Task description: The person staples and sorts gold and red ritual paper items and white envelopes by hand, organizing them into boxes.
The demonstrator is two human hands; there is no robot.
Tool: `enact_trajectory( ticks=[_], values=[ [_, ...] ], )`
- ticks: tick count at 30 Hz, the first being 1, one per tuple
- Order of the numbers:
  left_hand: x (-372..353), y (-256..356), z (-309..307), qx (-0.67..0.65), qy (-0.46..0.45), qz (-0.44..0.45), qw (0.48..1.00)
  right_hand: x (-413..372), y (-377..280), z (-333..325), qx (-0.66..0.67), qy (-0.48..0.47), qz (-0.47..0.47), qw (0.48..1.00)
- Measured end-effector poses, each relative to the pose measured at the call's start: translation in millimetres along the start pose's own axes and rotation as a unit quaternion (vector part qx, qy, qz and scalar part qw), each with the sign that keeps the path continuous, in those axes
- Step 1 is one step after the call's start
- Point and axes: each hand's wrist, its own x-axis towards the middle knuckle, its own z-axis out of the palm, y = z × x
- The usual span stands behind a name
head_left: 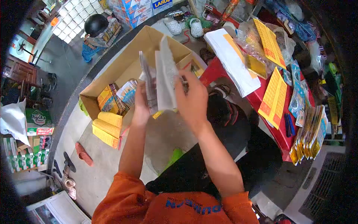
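Above the open cardboard box (pixel 93 84), my left hand (pixel 140 104) is closed round an upright bundle of thin greyish-white paper (pixel 150 87). My right hand (pixel 192 99) grips a white paper sheet (pixel 166 80) standing beside that bundle, its top edge bent. Some fingers of each hand are hidden behind the paper. Inside the box lie printed yellow-and-orange packets (pixel 109 98) and blue-and-white printed packets (pixel 126 91). A yellow printed paper bundle (pixel 107 128) leans on the box's near left corner.
A red table (pixel 269 108) at right carries white paper sheets (pixel 232 61), yellow printed sheets (pixel 274 98), blue-handled scissors (pixel 289 125) and a fanned stack of gold-edged packets (pixel 308 134). Slippers (pixel 84 154) lie on the floor at left. Beer cartons (pixel 140 13) stand behind the box.
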Motion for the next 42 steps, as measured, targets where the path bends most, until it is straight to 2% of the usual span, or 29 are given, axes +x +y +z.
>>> enact_trajectory(
  ticks=[1,2,3,4,5,6,7,8,10,14,16,19,20,22,25,29,32,34,35,36,37,41,42],
  values=[
    [3,4,3,-0.001,0.001,0.001,1.0,4,-7,-10,-0.021,-0.003,0.055,0.998],
    [3,7,6,0.033,0.064,0.004,0.997,5,-9,-17,-0.043,-0.006,0.11,0.993],
    [4,9,18,0.068,0.126,0.005,0.99,5,-4,-19,-0.043,-0.009,0.113,0.993],
    [28,-16,83,0.255,0.404,0.076,0.875,7,3,-21,-0.051,0.032,0.081,0.995],
    [-9,-2,20,0.255,0.405,0.075,0.875,7,7,-21,-0.058,0.072,0.05,0.994],
    [-23,1,-40,0.616,0.381,0.086,0.684,7,8,-20,-0.055,0.068,0.047,0.995],
    [21,57,-111,0.874,0.293,0.081,0.38,8,9,-21,-0.055,0.068,0.049,0.995],
    [21,55,-118,0.873,0.293,0.081,0.38,10,9,-24,-0.048,0.077,0.042,0.995],
    [27,45,-122,0.892,0.368,0.042,0.259,14,9,-26,-0.043,0.086,0.031,0.995],
    [31,35,-127,0.867,0.409,0.064,0.276,16,3,-28,-0.021,0.083,0.039,0.996],
    [31,33,-125,0.855,0.398,0.1,0.318,15,1,-25,0.0,0.076,0.046,0.996],
    [41,22,-109,0.86,0.384,0.107,0.319,17,2,-22,0.004,0.077,0.012,0.997],
    [43,20,-106,0.859,0.386,0.107,0.319,16,0,-22,0.013,0.071,0.023,0.997],
    [49,18,-107,0.87,0.331,0.126,0.342,16,-3,-24,0.019,0.065,0.034,0.997],
    [55,16,-106,0.859,0.336,0.14,0.359,16,-11,-31,0.019,0.055,0.059,0.997],
    [56,18,-92,0.845,0.374,0.098,0.369,15,-17,-51,0.102,0.047,0.088,0.99],
    [55,28,-102,0.865,0.323,0.144,0.356,13,-26,-75,0.041,0.038,0.095,0.994],
    [58,33,-94,0.805,0.352,0.105,0.467,14,-26,-90,0.037,0.059,0.068,0.995],
    [60,33,-91,0.804,0.351,0.106,0.468,15,-29,-100,0.033,0.068,0.06,0.995],
    [63,33,-88,0.79,0.325,0.143,0.5,15,-33,-112,0.014,0.066,0.067,0.995],
    [67,31,-83,0.772,0.299,0.179,0.531,14,-38,-119,0.057,0.079,0.068,0.993],
    [106,32,-56,0.797,0.291,0.157,0.506,9,-61,-149,0.006,0.065,0.031,0.997],
    [120,32,-53,0.73,0.297,0.159,0.595,7,-66,-153,-0.012,0.081,0.021,0.996]
  ],
)
